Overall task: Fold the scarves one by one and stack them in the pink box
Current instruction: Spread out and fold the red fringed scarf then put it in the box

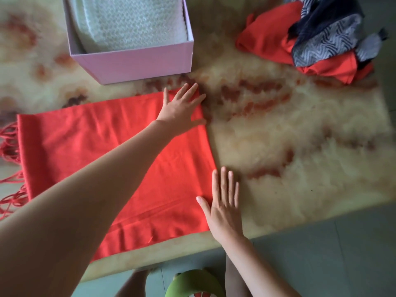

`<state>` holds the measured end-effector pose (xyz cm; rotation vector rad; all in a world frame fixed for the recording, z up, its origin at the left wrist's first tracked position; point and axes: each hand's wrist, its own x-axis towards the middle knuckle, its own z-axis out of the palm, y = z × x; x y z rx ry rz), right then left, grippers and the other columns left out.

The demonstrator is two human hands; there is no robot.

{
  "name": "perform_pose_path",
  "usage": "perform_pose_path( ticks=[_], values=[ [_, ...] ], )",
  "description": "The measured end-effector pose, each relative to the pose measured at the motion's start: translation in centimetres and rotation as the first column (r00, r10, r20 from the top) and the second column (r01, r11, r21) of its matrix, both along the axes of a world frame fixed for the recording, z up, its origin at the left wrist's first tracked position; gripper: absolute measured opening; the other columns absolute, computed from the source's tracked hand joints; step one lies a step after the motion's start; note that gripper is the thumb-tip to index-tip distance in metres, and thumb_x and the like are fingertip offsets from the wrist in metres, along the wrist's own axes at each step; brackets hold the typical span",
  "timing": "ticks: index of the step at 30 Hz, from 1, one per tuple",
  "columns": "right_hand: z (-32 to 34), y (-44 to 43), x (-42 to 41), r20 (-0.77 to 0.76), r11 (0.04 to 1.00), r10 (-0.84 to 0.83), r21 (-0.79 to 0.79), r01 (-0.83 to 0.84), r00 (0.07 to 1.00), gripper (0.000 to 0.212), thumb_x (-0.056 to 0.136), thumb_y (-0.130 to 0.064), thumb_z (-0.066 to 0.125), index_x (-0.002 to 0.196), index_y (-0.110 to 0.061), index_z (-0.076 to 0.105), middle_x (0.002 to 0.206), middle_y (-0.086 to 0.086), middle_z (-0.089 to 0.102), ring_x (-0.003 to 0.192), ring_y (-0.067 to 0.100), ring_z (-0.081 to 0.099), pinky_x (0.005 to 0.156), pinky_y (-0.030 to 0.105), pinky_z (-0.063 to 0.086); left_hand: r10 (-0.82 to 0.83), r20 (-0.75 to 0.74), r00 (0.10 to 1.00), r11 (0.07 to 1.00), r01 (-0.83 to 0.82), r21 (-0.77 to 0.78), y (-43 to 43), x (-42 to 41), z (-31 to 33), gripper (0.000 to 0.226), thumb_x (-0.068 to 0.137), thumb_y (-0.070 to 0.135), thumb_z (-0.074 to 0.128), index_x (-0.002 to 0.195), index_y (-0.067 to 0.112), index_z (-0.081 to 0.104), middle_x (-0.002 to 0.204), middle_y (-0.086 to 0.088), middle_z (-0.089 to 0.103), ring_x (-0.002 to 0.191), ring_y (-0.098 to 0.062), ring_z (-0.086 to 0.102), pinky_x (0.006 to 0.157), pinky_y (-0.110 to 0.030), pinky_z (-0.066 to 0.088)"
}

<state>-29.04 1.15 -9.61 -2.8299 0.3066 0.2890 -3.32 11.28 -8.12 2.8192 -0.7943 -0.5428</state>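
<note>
head view: soft red fringed scarf [90,146] on marbled table [289,151], left hand [182,108] and right hand [222,209] pressing flat, fingers straight, gripping nothing.

1. one pink box [137,65], upper left of the frame.
2. one white knitted scarf [132,20], lying inside that box.
3. one red fringed scarf [96,142], spread flat left of centre.
4. one heap [310,39] in the upper right, made of red cloth [267,37] and dark zigzag-patterned cloth [325,39]; how many scarves it holds cannot be told.
5. two hands: one left hand [182,108], one right hand [222,211].
6. one table [300,146].
7. one green object [192,284], bottom centre, partly cut off.
</note>
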Motion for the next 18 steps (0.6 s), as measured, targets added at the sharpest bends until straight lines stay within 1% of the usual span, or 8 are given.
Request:
perform_pose_path(
  ticks=[2,3,5,6,9,13,15,18],
  values=[
    [0.8,0.4,-0.3,0.066,0.982,-0.164,0.105,0.157,0.984,0.077,0.089,-0.052,0.046,0.149,-0.012,0.021,0.151,0.014,0.03,0.138,0.027,0.025,0.11,0.039,0.019,0.157,0.086,0.984,0.973,-0.139,-0.182,0.1,0.6,1.1,0.053,0.091,0.031,0.054,0.142,0.027,0.038,0.15,-0.002,0.032,0.138,-0.024,0.028,0.113,-0.049,0.017],
    [1.2,0.5,-0.5,0.105,0.961,-0.258,0.129,0.244,0.96,0.074,0.083,-0.046,0.057,0.144,-0.012,0.031,0.141,0.014,0.041,0.128,0.027,0.034,0.102,0.039,0.026,0.235,0.136,0.963,0.949,-0.197,-0.246,0.3,0.8,1.5,0.046,0.089,0.023,0.055,0.135,0.023,0.048,0.141,-0.005,0.041,0.129,-0.028,0.037,0.107,-0.045,0.029],
    [1.6,0.6,-1.2,0.116,0.905,-0.419,0.136,0.404,0.9,0.064,0.069,-0.032,0.079,0.125,-0.014,0.051,0.115,0.011,0.056,0.106,0.029,0.044,0.083,0.041,0.037,0.354,0.113,0.928,0.908,-0.312,-0.281,0.7,0.8,2.0,0.032,0.087,0.021,0.055,0.119,0.018,0.058,0.124,-0.008,0.051,0.113,-0.031,0.048,0.088,-0.04,0.042],
    [1.7,0.6,-1.6,0.092,0.871,-0.484,0.144,0.469,0.87,0.06,0.063,-0.027,0.085,0.114,-0.014,0.057,0.103,0.008,0.059,0.097,0.031,0.048,0.076,0.039,0.037,0.393,0.053,0.918,0.893,-0.368,-0.258,0.7,0.6,2.0,0.029,0.087,0.024,0.056,0.114,0.016,0.058,0.118,-0.009,0.055,0.108,-0.032,0.053,0.08,-0.037,0.043],
    [1.9,0.8,-2.6,0.025,0.829,-0.55,0.14,0.542,0.835,0.042,0.055,-0.022,0.09,0.089,-0.013,0.066,0.079,0.004,0.063,0.082,0.035,0.053,0.072,0.036,0.03,0.482,-0.098,0.871,0.853,-0.492,-0.176,-0.4,-0.1,1.7,0.038,0.084,0.042,0.061,0.11,0.014,0.055,0.112,-0.008,0.06,0.102,-0.031,0.059,0.077,-0.034,0.043],
    [2.0,0.3,-2.9,-0.09,0.752,-0.642,0.121,0.648,0.761,0.029,0.06,-0.028,0.087,0.08,-0.014,0.071,0.07,0.007,0.067,0.086,0.036,0.052,0.076,0.038,0.032,0.564,-0.088,0.821,0.817,-0.57,-0.083,-2.2,-0.1,1.5,0.068,0.076,0.064,0.06,0.12,0.013,0.051,0.122,-0.008,0.053,0.111,-0.029,0.056,0.088,-0.038,0.044],
    [2.1,0.0,-2.9,-0.127,0.73,-0.658,0.136,0.67,0.742,0.025,0.062,-0.029,0.086,0.077,-0.014,0.073,0.07,0.01,0.068,0.087,0.037,0.051,0.075,0.037,0.03,0.611,-0.097,0.786,0.787,-0.616,-0.033,-3.2,0.3,1.7,0.076,0.075,0.068,0.058,0.125,0.012,0.045,0.127,-0.009,0.049,0.118,-0.03,0.051,0.091,-0.04,0.043],
    [2.1,-0.1,-3.3,-0.089,0.757,-0.626,0.172,0.631,0.775,0.024,0.058,-0.025,0.089,0.069,-0.014,0.071,0.059,0.011,0.061,0.077,0.038,0.053,0.072,0.037,0.03,0.668,-0.081,0.74,0.74,-0.672,-0.031,-4.1,0.5,1.6,0.076,0.078,0.063,0.06,0.129,0.011,0.041,0.131,-0.009,0.046,0.122,-0.03,0.046,0.093,-0.039,0.041]
  ],
)
